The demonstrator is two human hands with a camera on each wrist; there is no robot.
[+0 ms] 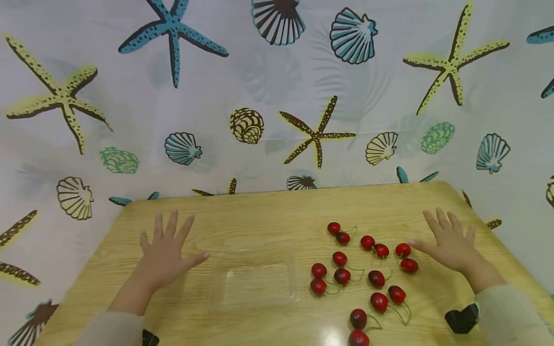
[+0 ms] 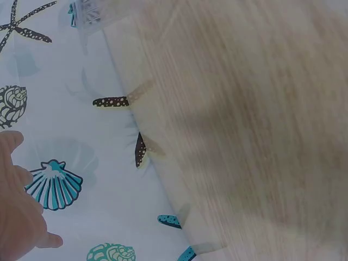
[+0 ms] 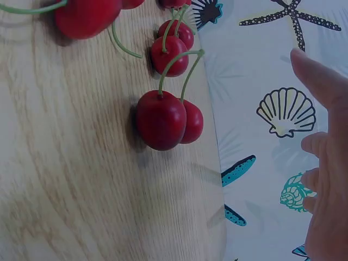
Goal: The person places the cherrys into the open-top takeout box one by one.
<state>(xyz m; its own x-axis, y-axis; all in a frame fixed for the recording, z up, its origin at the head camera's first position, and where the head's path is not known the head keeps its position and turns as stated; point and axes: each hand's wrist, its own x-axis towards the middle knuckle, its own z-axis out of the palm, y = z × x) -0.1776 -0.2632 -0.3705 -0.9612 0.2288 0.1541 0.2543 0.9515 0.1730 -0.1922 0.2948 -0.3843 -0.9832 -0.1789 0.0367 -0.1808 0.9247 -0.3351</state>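
Note:
My left hand hovers over the left part of the table with fingers spread and nothing in it. To its right lies a clear plastic tray, whose edge also shows at the top of the left wrist view. My right hand is spread wide on the right side, holding nothing. Nearest to its thumb is a pair of red cherries joined by green stems. More cherry pairs lie scattered between the tray and the right hand. The right wrist view shows one pair of cherries close up, stems upward.
The wooden table ends at a back edge against a white cloth printed with starfish and shells. Two cherries lie at the near edge of the view. A black wrist device sits by the right sleeve.

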